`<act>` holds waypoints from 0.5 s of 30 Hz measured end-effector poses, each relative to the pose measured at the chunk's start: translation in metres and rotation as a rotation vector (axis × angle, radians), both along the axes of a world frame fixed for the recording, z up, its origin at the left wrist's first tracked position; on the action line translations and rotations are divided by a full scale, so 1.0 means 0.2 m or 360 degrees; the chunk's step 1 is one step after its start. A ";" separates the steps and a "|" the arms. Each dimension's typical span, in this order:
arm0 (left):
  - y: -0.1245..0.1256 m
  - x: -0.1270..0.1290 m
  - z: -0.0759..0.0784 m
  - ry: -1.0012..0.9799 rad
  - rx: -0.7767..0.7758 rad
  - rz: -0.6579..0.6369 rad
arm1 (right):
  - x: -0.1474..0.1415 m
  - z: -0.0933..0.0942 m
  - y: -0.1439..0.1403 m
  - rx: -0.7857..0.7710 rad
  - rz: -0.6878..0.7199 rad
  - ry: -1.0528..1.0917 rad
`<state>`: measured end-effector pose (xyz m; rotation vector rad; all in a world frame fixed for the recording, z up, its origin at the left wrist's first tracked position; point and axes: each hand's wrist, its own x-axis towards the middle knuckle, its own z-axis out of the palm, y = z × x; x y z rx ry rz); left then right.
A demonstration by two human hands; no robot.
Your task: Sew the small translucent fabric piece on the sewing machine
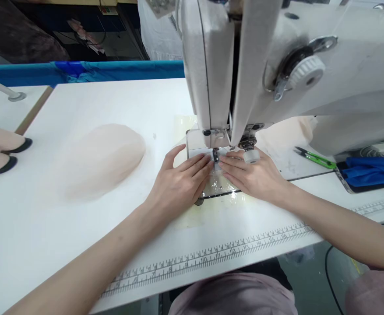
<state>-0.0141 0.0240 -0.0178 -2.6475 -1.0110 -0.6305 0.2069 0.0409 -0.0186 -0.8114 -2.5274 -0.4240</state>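
A white sewing machine [208, 70] stands over the table, its presser foot [215, 155] lowered near the metal needle plate [218, 186]. My left hand [185, 177] lies flat just left of the foot, fingers stretched toward it and thumb apart. From the other side my right hand [251, 175] reaches in, its fingers extended and its fingertips close to the foot. Whatever thin material lies under the fingertips is too pale and covered to make out. A sheer beige fabric piece [106, 159] rests on the table left of my left hand.
More beige fabric [283, 135] lies behind my right hand. Green-handled thread snips [318, 159] sit by a phone [344, 177] under a blue cloth [374, 170]. A printed ruler [205, 260] runs along the table's front edge. Two beige, black-ended shapes [1, 148] are at far left.
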 end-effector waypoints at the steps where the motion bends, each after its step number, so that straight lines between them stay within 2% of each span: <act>1: 0.00 0.00 0.00 -0.0001 0.0002 0.0002 | 0.00 0.00 0.00 -0.0013 -0.0006 -0.0013; 15: 0.01 0.00 -0.01 0.0020 0.0039 0.0038 | 0.00 -0.01 0.01 0.0008 0.0030 0.0008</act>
